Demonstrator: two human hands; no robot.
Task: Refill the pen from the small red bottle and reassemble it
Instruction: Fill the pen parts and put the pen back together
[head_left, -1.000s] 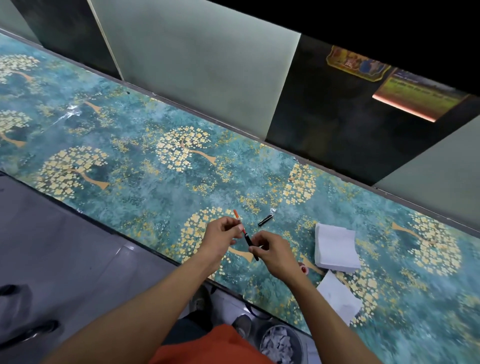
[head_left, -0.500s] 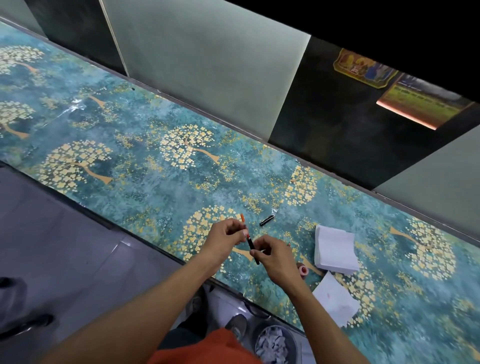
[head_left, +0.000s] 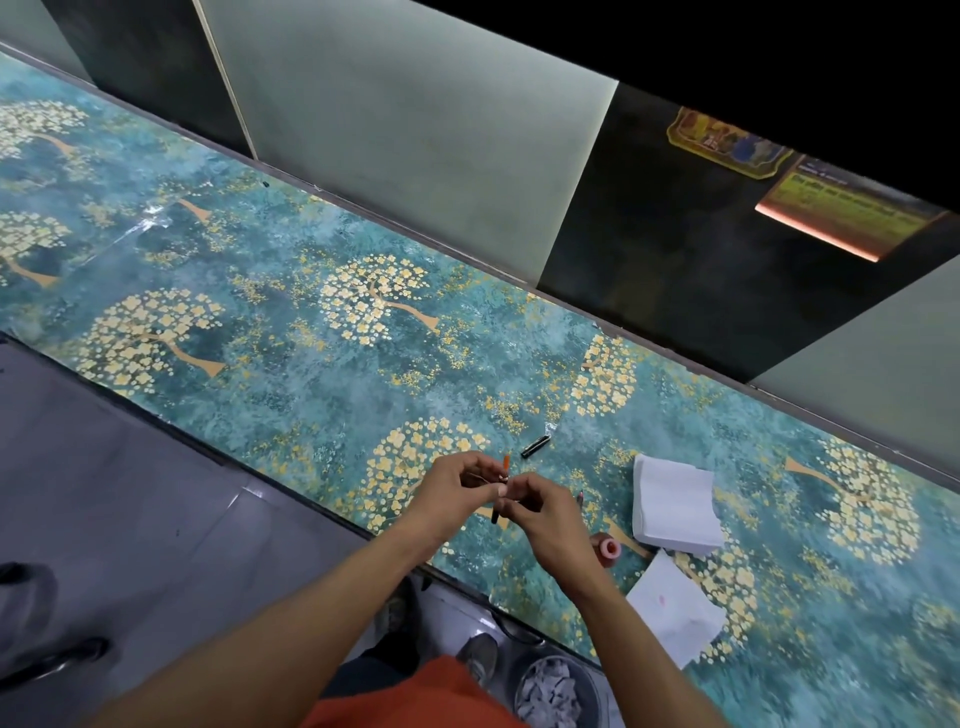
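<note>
Hands (head_left: 498, 499) on pen (head_left: 505, 464) (cap (head_left: 535, 447) beyond)

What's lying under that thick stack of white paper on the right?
The white paper stack rests on the patterned table; a gold tree print shows around its edges. A loose white sheet lies nearer, beside it, not beneath. Anything directly under the stack is covered.

No text here can be read. The yellow-green sign (head_left: 852, 210) on the dark wall beyond the far edge of my bench carries lines of writing, all too blurred to make out. The gold-framed picture plaque (head_left: 724, 143) beside it shows no lettering I can read.
</note>
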